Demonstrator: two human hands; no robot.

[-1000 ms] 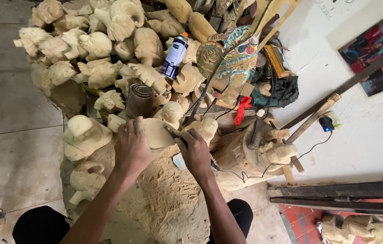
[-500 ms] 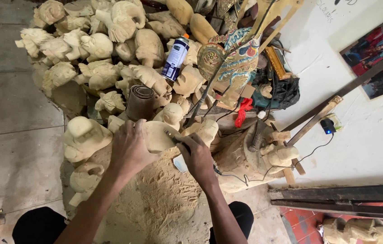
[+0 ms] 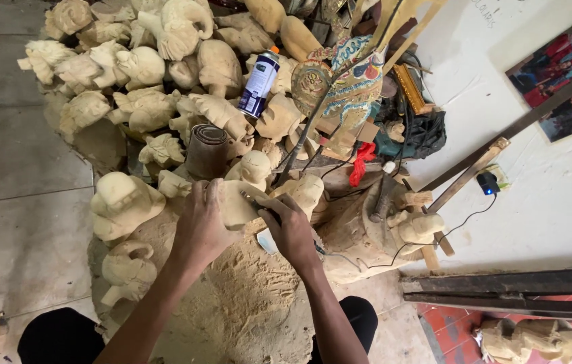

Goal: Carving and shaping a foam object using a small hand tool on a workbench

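The left hand wraps around a pale, rounded, unfinished wooden carving, fingers curled over its near side, holding it steady just above a heap of light sawdust and wood shavings. The carving sits at the centre of the view, at about 1 o'clock from the left hand. The right hand lies just beside it at 3 o'clock, closed tight around a slim, dark-handled carving tool whose tip touches the carving's right side.

At 12 o'clock from the carving stands a brown roll of sandpaper, upright among the figures. Farther up at 12 o'clock, a blue and white spray can with an orange cap leans on a large pile of pale carved wooden figures that fills the upper left. At 1 o'clock rises a flat, painted, many-coloured puppet figure on sticks, with a red cloth scrap below it. At 9 o'clock from the left hand sits a bigger rough wooden figure, and another one lies at 7 o'clock. At 3 o'clock, well apart, a small black plug with a blue light rests on the white wall, its thin black cord trailing back toward the hands.
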